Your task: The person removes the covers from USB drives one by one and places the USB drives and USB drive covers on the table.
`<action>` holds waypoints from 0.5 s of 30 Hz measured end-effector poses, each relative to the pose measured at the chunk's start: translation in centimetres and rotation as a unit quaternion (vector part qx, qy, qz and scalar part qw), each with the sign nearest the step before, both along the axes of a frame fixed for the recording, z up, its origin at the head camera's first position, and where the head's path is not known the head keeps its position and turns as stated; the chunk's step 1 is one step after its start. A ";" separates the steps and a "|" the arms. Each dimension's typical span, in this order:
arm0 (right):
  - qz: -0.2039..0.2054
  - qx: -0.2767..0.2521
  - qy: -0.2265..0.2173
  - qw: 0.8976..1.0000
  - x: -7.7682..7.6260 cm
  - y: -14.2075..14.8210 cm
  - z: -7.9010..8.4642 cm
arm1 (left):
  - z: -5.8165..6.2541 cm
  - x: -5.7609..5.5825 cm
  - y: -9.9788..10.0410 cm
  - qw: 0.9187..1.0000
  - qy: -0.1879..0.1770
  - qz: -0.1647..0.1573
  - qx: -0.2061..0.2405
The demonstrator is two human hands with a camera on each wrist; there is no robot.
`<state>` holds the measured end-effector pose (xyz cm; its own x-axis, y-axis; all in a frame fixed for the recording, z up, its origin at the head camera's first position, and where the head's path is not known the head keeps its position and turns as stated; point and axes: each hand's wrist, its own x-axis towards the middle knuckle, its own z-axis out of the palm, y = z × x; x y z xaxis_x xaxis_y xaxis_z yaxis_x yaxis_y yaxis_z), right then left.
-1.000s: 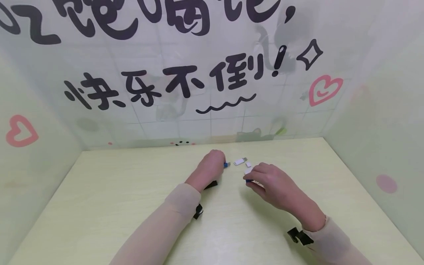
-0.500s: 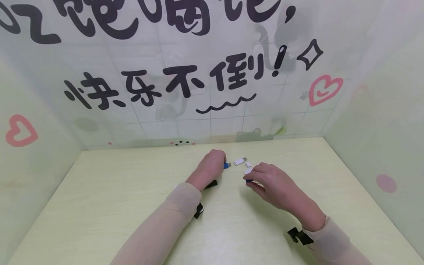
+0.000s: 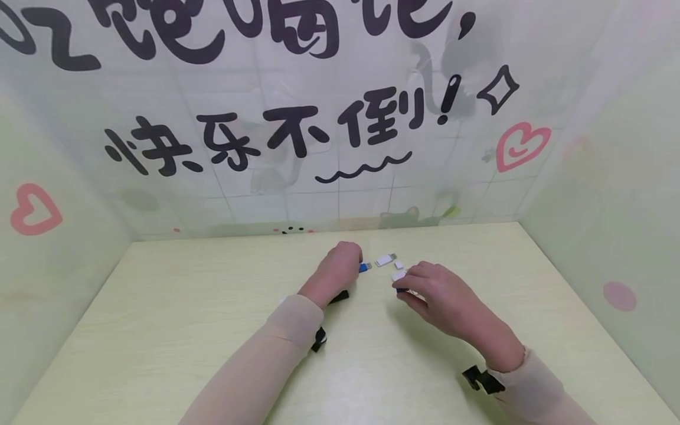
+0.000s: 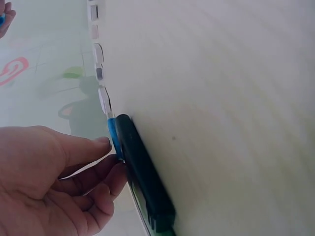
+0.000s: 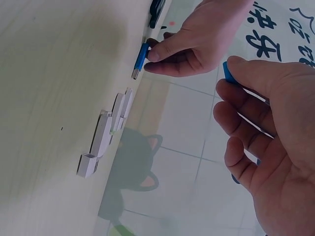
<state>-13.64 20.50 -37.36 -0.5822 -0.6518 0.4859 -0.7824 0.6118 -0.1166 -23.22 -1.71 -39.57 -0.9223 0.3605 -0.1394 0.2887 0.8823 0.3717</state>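
Note:
My left hand (image 3: 339, 267) pinches a blue USB flash drive (image 5: 140, 59) low at the table top, its metal plug pointing away from the fingers. Thumb and fingertips are at the rear end of the drive in the left wrist view. My right hand (image 3: 443, 292) is raised above the table and pinches a small blue cap (image 5: 228, 73) between thumb and forefinger. Between the hands lie a white USB flash drive (image 3: 385, 260), a small white cap (image 3: 399, 265) and another white piece (image 3: 398, 275), partly hidden by the right fingers.
A long black object (image 4: 142, 172) lies beside the left hand, partly under the wrist in the head view. A printed wall (image 3: 340, 206) closes off the back of the pale table (image 3: 186, 330), with side walls left and right. Black straps (image 3: 483, 379) sit at the wrists.
The blue flash drive at my left fingers has shifted slightly to the right, and more of its blue body shows. My right hand stays nearly still with the cap.

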 end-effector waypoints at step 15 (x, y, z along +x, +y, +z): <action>-0.028 0.024 -0.040 0.999 -0.4 -0.2 0.1 | 1.0 1.4 -2.4 0.999 0.054 0.004 -0.001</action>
<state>-14.07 20.32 -37.22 -0.6547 -0.6380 0.4053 -0.7357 0.6610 -0.1477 -21.79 -4.14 -38.60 -0.9350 0.3524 -0.0392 0.3196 0.8854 0.3377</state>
